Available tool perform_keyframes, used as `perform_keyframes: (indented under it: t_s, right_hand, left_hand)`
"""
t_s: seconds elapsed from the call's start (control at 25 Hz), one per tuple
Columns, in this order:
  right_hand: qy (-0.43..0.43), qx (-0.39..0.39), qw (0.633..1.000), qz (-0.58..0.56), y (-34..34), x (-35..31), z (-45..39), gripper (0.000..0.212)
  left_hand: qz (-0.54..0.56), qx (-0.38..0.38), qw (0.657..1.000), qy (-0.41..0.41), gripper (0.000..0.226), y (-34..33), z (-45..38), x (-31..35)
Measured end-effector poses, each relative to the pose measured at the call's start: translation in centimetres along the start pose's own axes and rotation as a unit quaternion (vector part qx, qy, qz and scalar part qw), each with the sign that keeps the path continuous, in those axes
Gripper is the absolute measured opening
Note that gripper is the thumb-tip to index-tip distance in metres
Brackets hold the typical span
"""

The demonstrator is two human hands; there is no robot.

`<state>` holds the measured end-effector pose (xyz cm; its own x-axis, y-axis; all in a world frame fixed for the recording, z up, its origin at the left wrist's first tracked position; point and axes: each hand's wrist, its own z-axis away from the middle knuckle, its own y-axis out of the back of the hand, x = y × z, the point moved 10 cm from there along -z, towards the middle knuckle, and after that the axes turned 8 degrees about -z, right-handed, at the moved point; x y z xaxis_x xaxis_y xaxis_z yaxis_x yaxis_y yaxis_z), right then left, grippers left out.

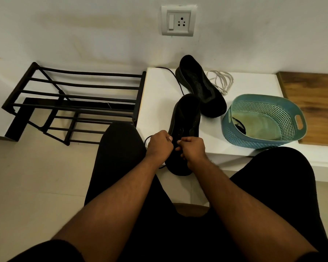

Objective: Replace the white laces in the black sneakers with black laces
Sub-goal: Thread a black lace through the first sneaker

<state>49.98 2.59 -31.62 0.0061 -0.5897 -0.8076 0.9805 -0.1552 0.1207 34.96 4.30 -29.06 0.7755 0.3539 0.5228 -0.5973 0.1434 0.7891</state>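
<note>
Both the left hand (159, 145) and right hand (192, 148) pinch, it seems, a black lace (147, 138) over the near sneaker (186, 127), steadied at the bench (155, 103) edge for threading. The far sneaker (201, 87) lies laceless, the white laces (221, 81) discarded just beside it.

Bare white tabletop (155, 103) lies open left of the near sneaker (186, 118), bounded at the left edge by the black rack (74, 95). On the right, the far sneaker (201, 87), white laces (221, 80) and teal basket (263, 120) crowd the surface, leaving only a narrow gap between basket and near sneaker.
</note>
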Motion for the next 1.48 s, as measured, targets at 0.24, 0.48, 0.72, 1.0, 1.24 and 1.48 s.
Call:
perform_keyframes:
  t_s: [0.24, 0.48, 0.72, 1.0, 1.24, 1.48]
  right_hand:
    - [0.034, 0.031, 0.999, -0.004, 0.3, 0.0, -0.4, 0.010]
    - [0.062, 0.063, 0.995, 0.043, 0.4, -0.3, -0.5, 0.017]
    - [0.083, 0.059, 0.991, 0.082, 0.3, -1.3, -0.3, 0.017]
    - [0.149, 0.045, 0.963, 0.222, 0.3, -3.1, -0.2, 0.018]
    - [0.159, 0.016, 0.955, 0.249, -0.3, -3.0, -0.1, 0.023]
    - [0.169, -0.028, 0.955, 0.240, -0.2, -3.2, -0.1, 0.023]
  left_hand:
    - [0.041, 0.016, 0.999, 0.030, 0.019, -0.3, -0.1, 0.1]
    - [0.076, 0.023, 0.996, 0.031, 0.015, -0.7, 0.2, 0.1]
    - [0.099, -0.011, 0.995, 0.016, 0.008, -1.3, 0.4, 0.5]
    - [0.095, -0.029, 0.995, 0.015, 0.018, -2.0, 0.3, 0.9]
    - [0.067, -0.024, 0.997, 0.010, 0.017, -2.2, -0.4, 0.4]
    - [-0.069, 0.071, 0.994, -0.043, 0.064, 0.1, -1.0, 2.1]
